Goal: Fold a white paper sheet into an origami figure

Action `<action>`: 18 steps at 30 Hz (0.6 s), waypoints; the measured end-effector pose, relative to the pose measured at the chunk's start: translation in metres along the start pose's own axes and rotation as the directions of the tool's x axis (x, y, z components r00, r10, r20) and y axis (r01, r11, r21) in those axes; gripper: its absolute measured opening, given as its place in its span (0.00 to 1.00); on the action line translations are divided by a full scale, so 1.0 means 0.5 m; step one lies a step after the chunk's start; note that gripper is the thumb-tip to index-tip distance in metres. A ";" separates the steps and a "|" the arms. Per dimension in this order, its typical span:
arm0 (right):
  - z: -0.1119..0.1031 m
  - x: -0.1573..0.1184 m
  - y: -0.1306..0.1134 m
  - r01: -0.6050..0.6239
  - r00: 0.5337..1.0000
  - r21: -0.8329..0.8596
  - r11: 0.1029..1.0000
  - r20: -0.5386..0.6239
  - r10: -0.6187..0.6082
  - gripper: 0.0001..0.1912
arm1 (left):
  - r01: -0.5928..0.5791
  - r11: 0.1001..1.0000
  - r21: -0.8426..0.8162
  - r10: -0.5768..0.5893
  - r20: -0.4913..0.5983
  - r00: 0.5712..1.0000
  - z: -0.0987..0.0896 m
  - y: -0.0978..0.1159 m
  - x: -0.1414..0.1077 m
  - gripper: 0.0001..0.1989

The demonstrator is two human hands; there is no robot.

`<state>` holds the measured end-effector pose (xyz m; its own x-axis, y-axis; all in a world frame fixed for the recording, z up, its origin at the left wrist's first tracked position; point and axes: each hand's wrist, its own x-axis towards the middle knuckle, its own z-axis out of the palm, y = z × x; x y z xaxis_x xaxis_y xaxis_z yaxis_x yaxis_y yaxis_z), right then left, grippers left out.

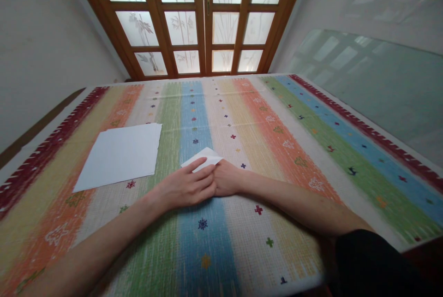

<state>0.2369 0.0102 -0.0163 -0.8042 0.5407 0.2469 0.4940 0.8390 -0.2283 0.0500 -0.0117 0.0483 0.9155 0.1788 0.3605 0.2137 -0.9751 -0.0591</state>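
Note:
A small folded piece of white paper (206,153) with a pointed top is between my two hands, over the blue stripe of the tablecloth. My left hand (190,184) lies across its near side, fingers closed over the paper. Behind those fingers, my right hand (226,178) grips the paper's right part; its fingertips are mostly hidden by the left hand and the paper. The two hands touch each other. Left of them, a stack of white paper sheets (119,156) lies flat, its edges slightly uneven.
A striped, patterned tablecloth (294,149) covers the table. Beyond its far edge stand wooden doors (204,25) with frosted panes. A pale wall (41,25) rises on the left, and a glossy greenish panel (374,75) leans or hangs along the right side.

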 end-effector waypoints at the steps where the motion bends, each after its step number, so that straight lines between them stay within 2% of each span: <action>1: -0.005 -0.003 0.003 0.061 0.998 -0.018 0.998 0.036 -0.060 0.18 | -0.004 0.999 0.033 0.003 0.015 1.000 0.000 -0.001 0.000 0.12; 3: -0.020 -0.015 0.012 0.132 0.989 -0.035 0.991 0.069 -0.129 0.28 | 0.022 0.996 0.085 -0.024 0.028 0.999 0.002 -0.007 -0.009 0.13; 6: -0.040 -0.043 0.024 0.070 0.996 -0.033 0.997 0.055 -0.068 0.38 | 0.134 0.987 0.084 -0.135 0.001 0.991 0.008 -0.012 -0.029 0.10; 10: -0.051 -0.082 0.030 -0.009 0.999 -0.029 1.000 0.049 0.010 0.33 | 0.250 0.965 0.077 -0.247 -0.048 0.968 0.019 -0.010 -0.041 0.08; 15: -0.052 -0.100 0.026 -0.002 1.000 -0.036 0.999 -0.013 0.001 0.25 | 0.244 0.963 0.116 -0.238 -0.069 0.969 0.035 -0.014 -0.042 0.09; 18: -0.051 -0.100 0.024 0.019 0.999 -0.014 1.000 -0.049 -0.019 0.21 | 0.255 0.941 0.221 -0.247 -0.062 0.967 0.043 -0.018 -0.037 0.11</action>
<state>0.2916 -0.0051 -0.0076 -0.7964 0.5267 0.2971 0.4834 0.8497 -0.2105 0.0387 -0.0036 0.0223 0.8114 0.4059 0.4205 0.5099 -0.8433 -0.1699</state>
